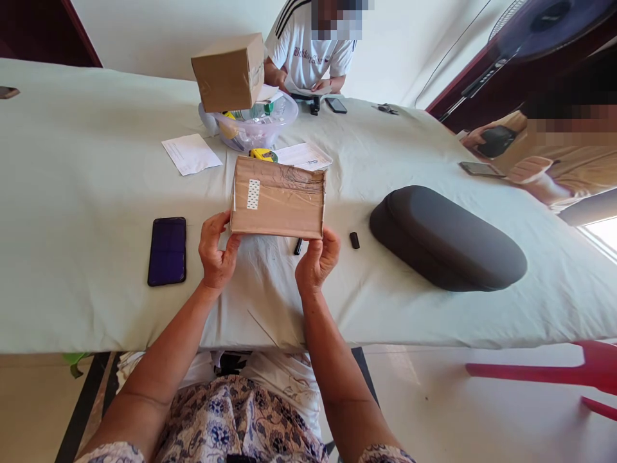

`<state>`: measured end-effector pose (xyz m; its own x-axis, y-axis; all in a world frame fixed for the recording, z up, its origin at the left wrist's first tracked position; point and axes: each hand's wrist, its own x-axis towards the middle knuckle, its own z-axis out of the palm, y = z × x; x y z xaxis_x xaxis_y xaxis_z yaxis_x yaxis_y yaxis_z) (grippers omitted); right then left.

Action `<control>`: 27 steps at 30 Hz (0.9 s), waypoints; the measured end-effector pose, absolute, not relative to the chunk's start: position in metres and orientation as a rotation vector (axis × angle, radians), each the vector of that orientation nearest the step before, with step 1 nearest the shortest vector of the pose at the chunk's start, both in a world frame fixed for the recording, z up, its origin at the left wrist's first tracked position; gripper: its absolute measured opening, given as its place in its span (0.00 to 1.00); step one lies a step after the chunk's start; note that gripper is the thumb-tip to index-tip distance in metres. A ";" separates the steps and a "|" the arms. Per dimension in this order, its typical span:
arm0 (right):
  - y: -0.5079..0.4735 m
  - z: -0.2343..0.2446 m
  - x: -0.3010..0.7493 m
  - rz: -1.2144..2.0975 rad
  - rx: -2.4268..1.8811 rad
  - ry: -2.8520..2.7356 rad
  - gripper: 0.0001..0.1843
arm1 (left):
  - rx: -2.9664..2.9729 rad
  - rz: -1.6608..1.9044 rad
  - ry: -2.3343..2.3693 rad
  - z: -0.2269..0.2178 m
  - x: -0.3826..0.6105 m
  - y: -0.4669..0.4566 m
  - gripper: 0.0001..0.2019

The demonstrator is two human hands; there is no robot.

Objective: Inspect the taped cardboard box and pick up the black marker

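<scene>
A flat brown cardboard box (279, 202) with tape and a small patterned sticker is held up between my two hands. My left hand (218, 252) grips its lower left corner, thumb in front. At the lower right corner my right hand (318, 257) is closed on the same box. Partly hidden beneath the box, a black pen (298, 247) lies by my right fingers. Just right of that hand is a small black cap-like piece (355, 240). A yellow tape measure (263, 155) and a white printed sheet (303, 156) show behind the box.
A dark phone (166, 251) lies left, a grey hard case (448, 238) right. Behind, a larger carton (229, 74) rests on a filled plastic basin (250, 135) near a paper (191, 154). Two people sit at the cloth-covered table (87, 193). A red chair (530, 370) stands lower right.
</scene>
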<state>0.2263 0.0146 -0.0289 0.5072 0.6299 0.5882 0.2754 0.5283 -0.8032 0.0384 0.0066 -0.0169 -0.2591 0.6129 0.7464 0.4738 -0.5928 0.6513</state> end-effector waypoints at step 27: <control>0.032 -0.046 0.217 0.785 -1.350 -1.019 0.15 | 1.286 1.546 1.662 -0.057 0.030 0.029 0.10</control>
